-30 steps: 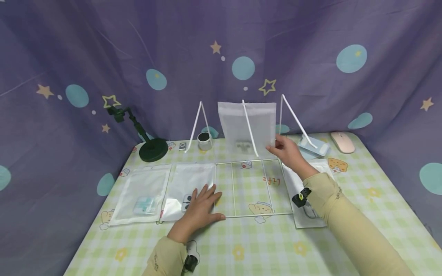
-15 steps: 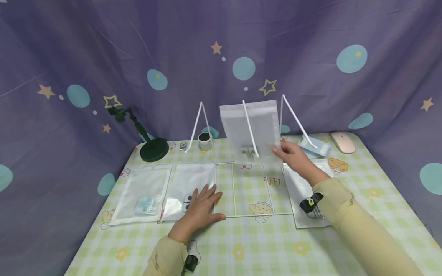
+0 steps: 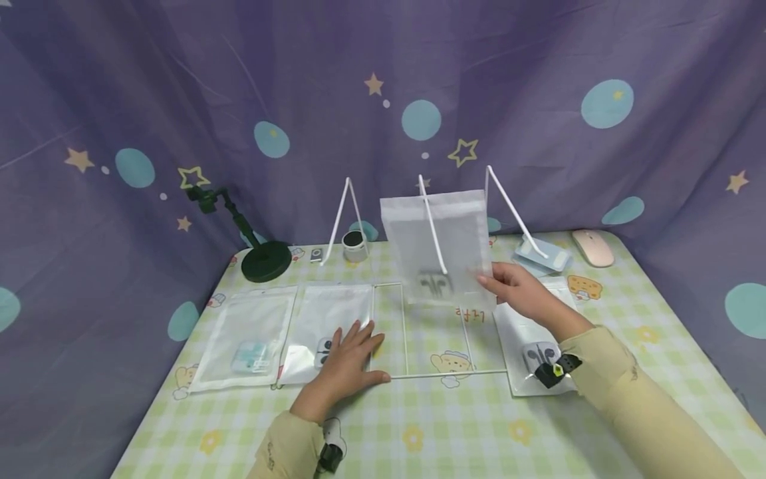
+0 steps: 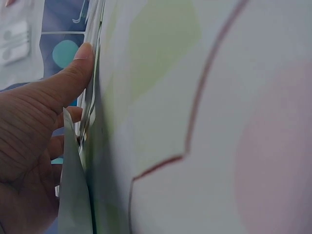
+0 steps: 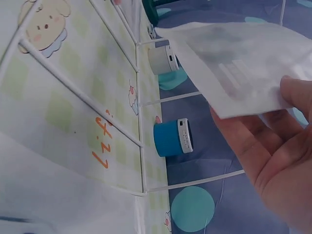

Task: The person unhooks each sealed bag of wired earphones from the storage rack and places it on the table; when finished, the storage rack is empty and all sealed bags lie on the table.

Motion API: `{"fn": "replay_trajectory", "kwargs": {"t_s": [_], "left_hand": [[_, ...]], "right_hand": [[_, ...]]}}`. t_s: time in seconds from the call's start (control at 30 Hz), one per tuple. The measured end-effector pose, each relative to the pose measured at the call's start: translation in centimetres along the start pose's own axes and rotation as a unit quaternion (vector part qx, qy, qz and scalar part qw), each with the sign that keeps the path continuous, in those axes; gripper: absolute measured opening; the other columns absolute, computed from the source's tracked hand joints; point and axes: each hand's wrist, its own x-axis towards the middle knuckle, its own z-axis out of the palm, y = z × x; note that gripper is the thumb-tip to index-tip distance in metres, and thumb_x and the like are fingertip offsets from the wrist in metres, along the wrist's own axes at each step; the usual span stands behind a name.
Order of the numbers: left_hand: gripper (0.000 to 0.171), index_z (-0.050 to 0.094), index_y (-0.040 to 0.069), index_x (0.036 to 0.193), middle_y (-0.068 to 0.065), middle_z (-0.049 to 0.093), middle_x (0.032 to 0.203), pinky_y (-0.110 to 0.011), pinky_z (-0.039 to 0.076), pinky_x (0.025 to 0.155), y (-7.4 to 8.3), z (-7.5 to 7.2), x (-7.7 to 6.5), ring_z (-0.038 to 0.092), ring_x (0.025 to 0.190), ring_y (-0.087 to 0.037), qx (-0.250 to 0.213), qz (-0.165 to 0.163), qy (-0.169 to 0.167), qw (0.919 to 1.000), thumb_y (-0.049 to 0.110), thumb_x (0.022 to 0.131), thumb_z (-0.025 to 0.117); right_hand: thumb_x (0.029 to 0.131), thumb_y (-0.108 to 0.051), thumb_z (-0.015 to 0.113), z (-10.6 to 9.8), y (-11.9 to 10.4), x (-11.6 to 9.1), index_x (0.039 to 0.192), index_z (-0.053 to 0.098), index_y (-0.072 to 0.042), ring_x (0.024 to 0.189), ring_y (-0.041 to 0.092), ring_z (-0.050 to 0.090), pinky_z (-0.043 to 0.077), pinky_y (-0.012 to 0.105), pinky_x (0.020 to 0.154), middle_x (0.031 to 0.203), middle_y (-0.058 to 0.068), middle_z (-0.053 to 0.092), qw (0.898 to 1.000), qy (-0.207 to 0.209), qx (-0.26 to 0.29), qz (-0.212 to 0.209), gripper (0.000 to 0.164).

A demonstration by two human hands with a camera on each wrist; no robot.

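My right hand (image 3: 517, 293) pinches the lower right edge of a frosted zip bag (image 3: 437, 239) holding what look like wired earphones. In the right wrist view my thumb lies on the bag's (image 5: 243, 68) face, the fingers behind it. The bag is upright above the table, and the middle prong (image 3: 432, 226) of a white wire display rack (image 3: 431, 375) runs across its front; whether it hangs there I cannot tell. With fingers spread, my left hand (image 3: 347, 362) rests on the rack's left side and the edge of another earphone bag (image 3: 335, 306).
A bag with a light-blue item (image 3: 239, 339) lies far left; another earphone bag (image 3: 532, 339) lies right. Behind stand a black stand (image 3: 266, 259), a white cylindrical speaker (image 3: 355, 247), and a blue speaker (image 5: 170, 138). Outer prongs (image 3: 338, 219) jut forward. A pink mouse (image 3: 594, 248) sits back right.
My right hand has drawn the bag down and toward me, slightly rightward. The bag's lower edge now overlaps the rack's base. My left hand has stayed in place.
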Motion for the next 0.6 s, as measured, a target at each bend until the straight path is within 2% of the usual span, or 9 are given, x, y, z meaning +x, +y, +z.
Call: {"fn": "replay_trajectory", "kwargs": {"t_s": [0.07,0.17,0.3,0.43,0.53,0.6], "left_hand": [[0.079,0.042,0.018,0.132,-0.009,0.027,0.142,-0.058,0.009,0.100,0.0,0.0,-0.1,0.018,0.130,-0.032,-0.001,-0.002,-0.001,1.0000,0.065,0.069,0.056],[0.079,0.042,0.018,0.132,-0.008,0.028,0.142,-0.058,0.009,0.100,0.0,-0.1,-0.1,0.018,0.130,-0.032,-0.004,-0.002,0.001,1.0000,0.064,0.069,0.056],[0.079,0.043,0.018,0.132,-0.008,0.028,0.142,-0.058,0.009,0.100,0.0,-0.1,-0.1,0.018,0.130,-0.032,-0.006,-0.001,0.001,1.0000,0.064,0.069,0.056],[0.079,0.043,0.018,0.131,-0.009,0.028,0.141,-0.059,0.010,0.099,0.0,0.0,-0.1,0.019,0.130,-0.033,-0.006,0.002,0.003,1.0000,0.064,0.069,0.057],[0.079,0.043,0.018,0.131,-0.009,0.028,0.141,-0.059,0.010,0.099,0.0,0.0,-0.1,0.019,0.130,-0.033,-0.005,0.004,0.005,1.0000,0.064,0.069,0.057],[0.079,0.043,0.018,0.131,-0.009,0.028,0.141,-0.059,0.010,0.099,0.0,0.0,-0.1,0.019,0.130,-0.033,-0.004,0.003,0.004,1.0000,0.064,0.069,0.056]], "right_hand": [[0.091,-0.035,0.045,0.0,-0.2,-0.4,0.083,0.053,-0.006,0.053,0.021,0.037,0.038,0.033,0.051,0.064,0.010,0.037,1.000,0.004,-0.011,-0.011,0.031],[0.093,-0.025,0.044,0.0,-0.9,-1.1,0.096,0.059,-0.008,0.054,0.025,0.038,0.036,0.032,0.050,0.066,0.014,0.043,0.999,0.005,-0.011,-0.030,0.023],[0.093,-0.014,0.044,0.2,-2.3,-2.4,0.111,0.057,-0.004,0.067,0.024,0.052,0.043,0.031,0.058,0.086,0.017,0.058,0.999,-0.002,0.004,-0.046,0.024],[0.093,-0.012,0.044,0.4,-3.2,-3.3,0.107,0.058,-0.002,0.064,0.011,0.051,0.042,0.028,0.057,0.082,0.015,0.058,0.999,0.004,0.003,-0.050,0.022],[0.092,-0.012,0.047,0.5,-3.6,-4.1,0.089,0.059,-0.002,0.051,0.012,0.034,0.033,0.029,0.048,0.062,0.012,0.043,0.998,0.020,-0.010,-0.052,0.016],[0.091,-0.011,0.048,0.6,-3.8,-4.6,0.079,0.055,-0.001,0.049,0.013,0.031,0.032,0.029,0.047,0.059,0.007,0.038,0.998,0.026,-0.015,-0.054,0.017]]}}
